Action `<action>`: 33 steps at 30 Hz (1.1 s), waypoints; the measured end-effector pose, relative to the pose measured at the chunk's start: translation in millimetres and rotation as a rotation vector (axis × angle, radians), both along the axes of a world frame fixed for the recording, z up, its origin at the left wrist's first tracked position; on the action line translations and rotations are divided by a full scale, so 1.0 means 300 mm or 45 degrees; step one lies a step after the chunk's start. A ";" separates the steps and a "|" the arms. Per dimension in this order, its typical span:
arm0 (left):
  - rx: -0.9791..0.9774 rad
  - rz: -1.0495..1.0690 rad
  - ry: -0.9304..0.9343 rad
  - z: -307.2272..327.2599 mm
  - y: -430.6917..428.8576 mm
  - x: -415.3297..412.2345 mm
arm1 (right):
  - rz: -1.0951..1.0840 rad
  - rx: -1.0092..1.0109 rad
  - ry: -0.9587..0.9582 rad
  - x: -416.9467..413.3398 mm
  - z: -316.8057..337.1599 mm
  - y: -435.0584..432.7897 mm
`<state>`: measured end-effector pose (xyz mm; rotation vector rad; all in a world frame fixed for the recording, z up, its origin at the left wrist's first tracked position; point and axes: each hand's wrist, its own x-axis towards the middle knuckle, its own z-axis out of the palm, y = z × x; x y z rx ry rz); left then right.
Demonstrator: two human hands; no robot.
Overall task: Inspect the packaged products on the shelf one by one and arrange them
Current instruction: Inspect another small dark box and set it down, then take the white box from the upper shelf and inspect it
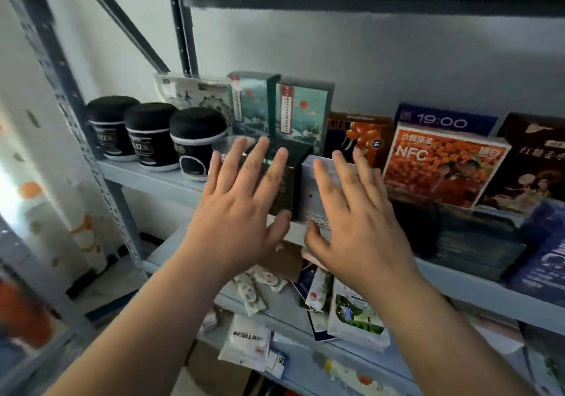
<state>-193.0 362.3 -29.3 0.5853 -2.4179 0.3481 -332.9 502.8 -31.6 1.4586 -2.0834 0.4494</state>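
Head view, close, angled slightly down at shelf (159,178)

**Shelf layout as found**

On the upper shelf (146,178) we note three jars (149,135) in a row at the left end, with a flat pack (189,91) standing behind them. Right of the jars, two tall boxes (301,111) stand side by side at the back. Before them, two front boxes (308,193) sit touching, with the left hand (241,200) flat on one and the right hand (351,212) on the other. Further right comes the NFC box (440,166), with the 19:00 box (443,120) behind it. Pouches (354,313) lie on the lower shelf (458,285) beneath.
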 end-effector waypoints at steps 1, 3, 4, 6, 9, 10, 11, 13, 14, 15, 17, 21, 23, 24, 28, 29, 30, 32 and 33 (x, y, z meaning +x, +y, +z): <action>-0.001 0.027 -0.008 0.008 -0.039 0.040 | 0.015 0.020 0.010 0.028 0.008 -0.042; 0.004 0.074 -0.021 0.024 -0.119 0.122 | 0.047 0.044 0.023 0.090 0.027 -0.128; 0.011 0.094 -0.023 0.032 -0.160 0.162 | 0.065 0.052 0.023 0.123 0.037 -0.170; 0.026 0.125 -0.022 0.046 -0.241 0.238 | 0.099 0.063 0.031 0.186 0.058 -0.253; 0.061 0.147 -0.022 0.060 -0.364 0.338 | 0.135 0.104 0.053 0.273 0.083 -0.380; 0.072 0.156 -0.021 0.060 -0.402 0.367 | 0.150 0.126 0.060 0.298 0.092 -0.423; 0.082 0.162 -0.018 0.059 -0.438 0.393 | 0.164 0.150 0.067 0.321 0.103 -0.465; 0.104 0.168 -0.003 0.057 -0.503 0.438 | 0.198 0.195 0.061 0.364 0.140 -0.545; 0.115 0.175 0.002 0.057 -0.532 0.456 | 0.213 0.223 0.038 0.379 0.165 -0.583; 0.126 0.186 -0.002 0.059 -0.558 0.471 | 0.224 0.254 0.013 0.390 0.193 -0.617; 0.160 0.199 -0.001 0.057 -0.605 0.492 | 0.245 0.299 -0.011 0.395 0.249 -0.686; 0.186 0.215 0.004 0.047 -0.664 0.497 | 0.255 0.362 -0.045 0.339 0.360 -0.833; 0.189 0.229 -0.003 0.048 -0.692 0.482 | 0.209 0.405 -0.057 0.274 0.414 -0.940; 0.185 0.238 -0.008 0.049 -0.702 0.470 | 0.177 0.432 -0.055 0.237 0.438 -0.995; 0.151 0.251 -0.043 0.053 -0.726 0.409 | 0.041 0.558 -0.027 0.111 0.511 -1.191; 0.135 0.250 -0.048 0.057 -0.730 0.389 | 0.016 0.580 -0.016 0.084 0.523 -1.232; 0.118 0.248 -0.052 0.062 -0.733 0.369 | -0.005 0.602 -0.002 0.061 0.535 -1.271; 0.084 0.255 -0.078 0.070 -0.740 0.334 | -0.035 0.669 0.007 0.020 0.544 -1.353; 0.071 0.257 -0.100 0.073 -0.743 0.319 | -0.049 0.719 -0.007 0.000 0.541 -1.394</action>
